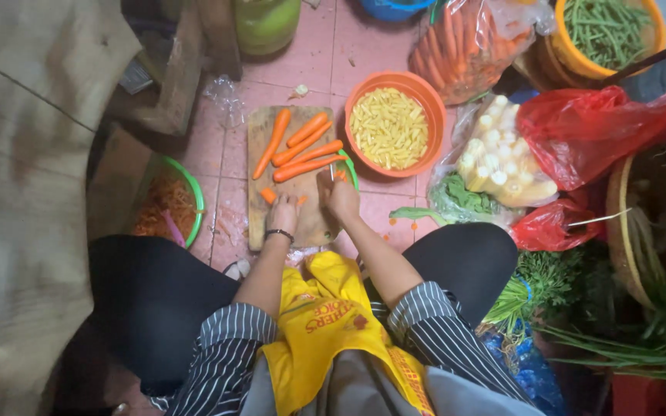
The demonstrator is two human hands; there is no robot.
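A wooden cutting board [262,131] lies on the pink tiled floor with several peeled carrots [302,150] on its far half. My left hand [283,211] presses a short carrot piece [269,195] down on the board. My right hand [340,197] grips a knife [332,171] whose blade points away from me, next to the carrot pieces. I sit low with my knees apart, in a yellow apron and striped sleeves.
An orange bowl [432,108] of pale yellow cut sticks sits right of the board. A green basin [193,192] with carrot peelings is at left. Bags of carrots [464,46], baby corn [499,158], a red bag [595,131], green beans [607,31] and herbs [549,285] crowd the right.
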